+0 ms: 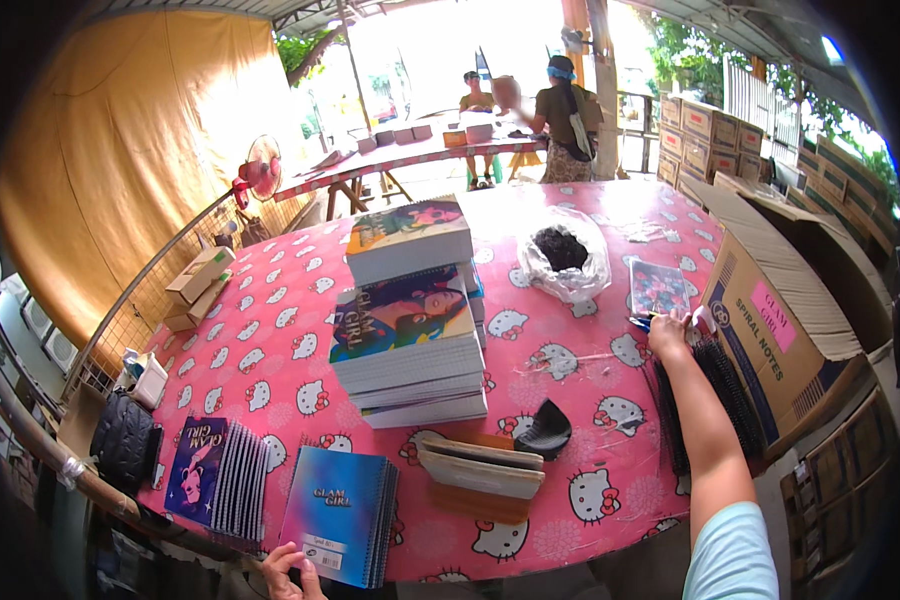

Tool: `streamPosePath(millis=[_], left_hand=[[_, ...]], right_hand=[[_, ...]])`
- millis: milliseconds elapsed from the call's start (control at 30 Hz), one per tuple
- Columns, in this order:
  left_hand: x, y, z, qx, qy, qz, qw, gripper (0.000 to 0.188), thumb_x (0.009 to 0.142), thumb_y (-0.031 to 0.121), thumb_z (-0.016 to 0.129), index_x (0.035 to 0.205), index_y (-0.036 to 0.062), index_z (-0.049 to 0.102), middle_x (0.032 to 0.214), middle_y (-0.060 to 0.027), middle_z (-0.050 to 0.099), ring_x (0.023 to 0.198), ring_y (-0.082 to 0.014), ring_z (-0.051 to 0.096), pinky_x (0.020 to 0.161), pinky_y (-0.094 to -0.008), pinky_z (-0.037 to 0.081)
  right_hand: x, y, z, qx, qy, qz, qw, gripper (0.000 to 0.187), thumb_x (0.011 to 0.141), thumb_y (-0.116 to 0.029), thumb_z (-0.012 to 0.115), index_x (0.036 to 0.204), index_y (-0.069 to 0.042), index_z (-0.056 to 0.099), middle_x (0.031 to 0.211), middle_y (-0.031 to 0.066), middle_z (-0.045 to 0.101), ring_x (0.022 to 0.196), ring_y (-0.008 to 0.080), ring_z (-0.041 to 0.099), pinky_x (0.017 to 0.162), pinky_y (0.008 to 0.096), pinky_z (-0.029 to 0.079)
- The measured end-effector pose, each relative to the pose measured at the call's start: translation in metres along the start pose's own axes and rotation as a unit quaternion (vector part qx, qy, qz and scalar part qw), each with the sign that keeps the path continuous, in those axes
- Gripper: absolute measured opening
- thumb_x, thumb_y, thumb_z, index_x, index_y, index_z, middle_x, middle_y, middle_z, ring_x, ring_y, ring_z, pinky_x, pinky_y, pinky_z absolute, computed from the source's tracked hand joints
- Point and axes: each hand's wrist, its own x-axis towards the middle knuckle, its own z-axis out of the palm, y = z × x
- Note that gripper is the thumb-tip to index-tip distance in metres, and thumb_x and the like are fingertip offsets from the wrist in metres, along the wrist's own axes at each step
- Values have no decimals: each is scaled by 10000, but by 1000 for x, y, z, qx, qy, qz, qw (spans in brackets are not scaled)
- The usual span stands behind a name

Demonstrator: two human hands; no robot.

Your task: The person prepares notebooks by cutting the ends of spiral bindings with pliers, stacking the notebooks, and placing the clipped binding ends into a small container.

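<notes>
Left grip [290,576] is half curled, thumb and fingers slightly apart, at the near corner of the blue notebooks [338,505] on the tabletop [650,490]; contact is unclear. Right grip [669,334] bends down near black coils [735,397], beside the carton [775,345]; whether it clasps anything, I cannot tell.

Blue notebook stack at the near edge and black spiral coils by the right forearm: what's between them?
In the head view, a wooden piece and a curved black object lie between them on the pink tablecloth.
</notes>
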Motion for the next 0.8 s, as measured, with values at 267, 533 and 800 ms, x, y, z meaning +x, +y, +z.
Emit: streamPosePath(millis=[267,533,800], left_hand=[[-15,50,38,-109,-143,97,979,186,845,75,613,1016,39,549,1148,-146,550,1022,-267,532,881,-378,440],[-53,91,87,-553,-335,-179,742,355,890,168,595,1205,27,514,1132,-122,567,1025,-201,552,879,-303,447],[-74,67,71,-295,-278,-110,908,325,884,155,551,1177,16,539,975,-169,610,926,-285,591,817,-371,460]], right_hand=[[-134,-18,-154,541,184,-171,803,192,955,-194,500,974,-6,531,839,134,572,742,249,569,642,323,425],[-366,-57,-104,873,-342,-20,347,437,883,-325,622,1185,-38,488,945,99,590,791,156,560,687,306,460],[-401,-133,-127,804,-391,-206,396,736,874,-304,661,1419,-27,251,1170,79,496,1091,170,486,947,308,390]])
